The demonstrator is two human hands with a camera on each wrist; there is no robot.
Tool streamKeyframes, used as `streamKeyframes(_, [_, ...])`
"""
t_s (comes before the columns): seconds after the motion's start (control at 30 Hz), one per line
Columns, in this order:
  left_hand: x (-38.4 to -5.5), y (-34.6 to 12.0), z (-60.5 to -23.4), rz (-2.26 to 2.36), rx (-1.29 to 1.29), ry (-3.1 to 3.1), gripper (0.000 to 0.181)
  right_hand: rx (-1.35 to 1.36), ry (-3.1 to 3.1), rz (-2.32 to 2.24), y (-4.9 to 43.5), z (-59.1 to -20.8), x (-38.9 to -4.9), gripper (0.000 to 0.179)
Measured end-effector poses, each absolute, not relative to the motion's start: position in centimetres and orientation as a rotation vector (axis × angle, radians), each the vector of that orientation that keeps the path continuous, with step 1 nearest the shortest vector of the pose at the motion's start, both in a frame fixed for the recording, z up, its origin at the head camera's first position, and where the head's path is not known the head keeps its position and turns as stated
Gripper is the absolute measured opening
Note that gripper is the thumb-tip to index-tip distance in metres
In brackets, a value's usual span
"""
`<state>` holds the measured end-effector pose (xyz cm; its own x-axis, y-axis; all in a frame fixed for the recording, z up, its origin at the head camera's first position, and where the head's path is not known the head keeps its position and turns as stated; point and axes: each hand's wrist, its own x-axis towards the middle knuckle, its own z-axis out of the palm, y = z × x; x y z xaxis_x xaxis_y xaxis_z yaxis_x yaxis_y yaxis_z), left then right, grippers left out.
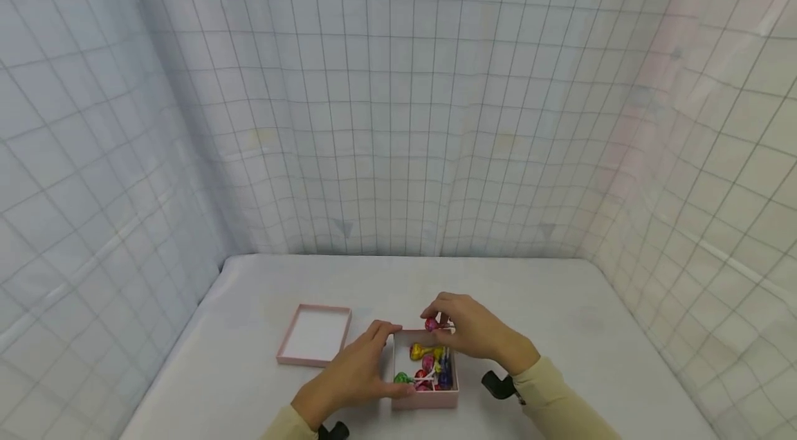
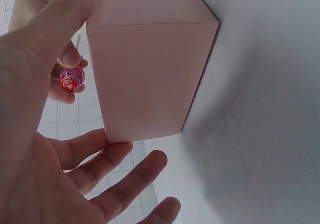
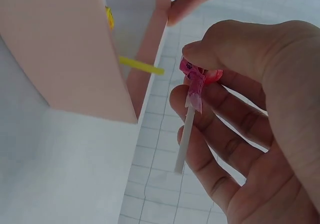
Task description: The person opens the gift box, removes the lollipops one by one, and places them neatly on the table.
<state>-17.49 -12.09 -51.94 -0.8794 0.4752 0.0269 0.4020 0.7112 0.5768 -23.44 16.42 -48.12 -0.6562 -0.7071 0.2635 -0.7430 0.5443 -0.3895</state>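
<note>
Pink lollipop (image 1: 431,324) is pinched in your right hand (image 1: 476,331), higher than the rim of the box (image 1: 425,400), near its far edge. Long axis runs crosswise, stick to the right. Your left hand (image 1: 351,371), farther off, grips the box's left side at 2 corners.

kinda pale khaki sleeves (image 1: 563,395) right down to the wrists, bare left hand (image 1: 355,374) and right hand (image 1: 476,329), plus a chunky rounded black gadget (image 1: 497,385) poking out by each wrist
</note>
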Motion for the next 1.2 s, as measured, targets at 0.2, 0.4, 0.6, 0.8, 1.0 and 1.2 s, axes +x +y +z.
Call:
streamKeyframes(0.2, [-17.7, -12.1, -51.8, 0.898, 0.718, 2.792, 0.112, 1.204, -2.726, 0.749, 17.1, -48.0, -24.0, 0.023])
streamKeyframes(0.4, [-17.7, -11.7, -51.6, 0.882, 0.681, 2.794, 0.113, 1.176, -2.714, 0.757, 17.8, -47.9, -25.0, 0.025])
streamKeyframes(0.6, [-17.8, -11.8, -51.5, 0.881, 0.684, 2.793, 0.112, 1.127, -2.718, 0.801, 18.6, -48.5, -25.7, 0.025])
streamKeyframes(0.8, [-18.0, -11.9, -51.7, 0.886, 0.68, 2.779, 0.113, 1.08, -2.732, 0.812, 19.8, -49.5, -26.7, 0.027])
streamKeyframes(1.0, [-18.0, -12.1, -51.6, 0.903, 0.668, 2.768, 0.112, 1.018, -2.776, 0.811, 20.8, -50.4, -27.9, 0.025])
streamKeyframes(1.2, [-17.7, -12.4, -51.8, 0.921, 0.694, 2.754, 0.112, 0.946, -2.836, 0.836, 21.2, -52.1, -28.8, 0.023])
